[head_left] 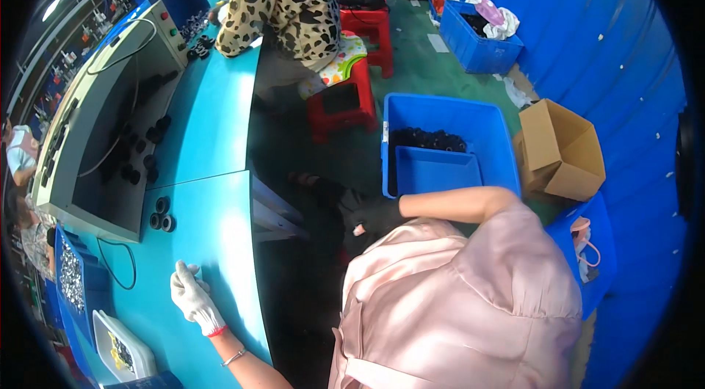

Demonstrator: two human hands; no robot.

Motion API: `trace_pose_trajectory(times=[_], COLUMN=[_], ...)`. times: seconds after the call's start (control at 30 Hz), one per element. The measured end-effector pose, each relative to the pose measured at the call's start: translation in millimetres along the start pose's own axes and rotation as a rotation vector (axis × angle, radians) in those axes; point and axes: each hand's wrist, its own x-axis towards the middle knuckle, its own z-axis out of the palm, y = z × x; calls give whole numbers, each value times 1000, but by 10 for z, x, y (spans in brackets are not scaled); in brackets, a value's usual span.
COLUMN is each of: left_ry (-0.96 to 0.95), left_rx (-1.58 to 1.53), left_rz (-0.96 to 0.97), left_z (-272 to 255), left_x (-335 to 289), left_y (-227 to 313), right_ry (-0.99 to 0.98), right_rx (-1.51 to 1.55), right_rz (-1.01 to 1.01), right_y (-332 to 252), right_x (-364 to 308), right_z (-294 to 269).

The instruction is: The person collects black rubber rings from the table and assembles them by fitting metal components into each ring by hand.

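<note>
My left hand (192, 299), in a white glove with a red cuff, rests palm-down on the blue worktable (213, 242) and holds nothing. The nearest things to it are three small black round parts (161, 214), farther along the table beside the grey machine (110, 117). My right hand (376, 213) wears a black glove and reaches down past the table's edge into the dark gap over the floor. Whether it grips anything is hidden in the shadow. A pink satin sleeve (470, 286) covers my right shoulder.
A blue bin (490, 132) holding black parts and a smaller blue tray stands on the floor, beside an open cardboard box (562, 147). A person in a leopard-print top (279, 0) sits on a red stool (341, 106). A white tray (125, 348) lies at the table's near-left corner.
</note>
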Motion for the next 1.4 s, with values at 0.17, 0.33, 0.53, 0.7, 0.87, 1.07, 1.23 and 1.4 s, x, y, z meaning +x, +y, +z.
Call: trace_pose_trajectory(times=[0.17,0.33,0.53,0.7,0.87,1.07,1.23,1.4], left_ry=[5,20,22,57,79,91,136,208], left_rx=[29,-17,88,131,192,235,274,335], left_rz=[35,26,28,5,12,41,29,37], left_z=[48,48,70,129,136,101,140,100], left_x=[18,69,37,-53,-39,-12,0,20], left_y=[34,-47,75,167,144,82,48,18], right_ry=[22,404,569,433,55,121,288,284], right_rx=[167,361,231,-35,-328,-302,-193,-243], right_rz=[180,435,483,412,657,761,741,720], right_y=[184,377,922,860,734,913,1022,1065], right_x=[-479,-558,-449,394,1010,1058,989,1143], right_z=[-116,-18,-34,-160,58,-7,-48,-8])
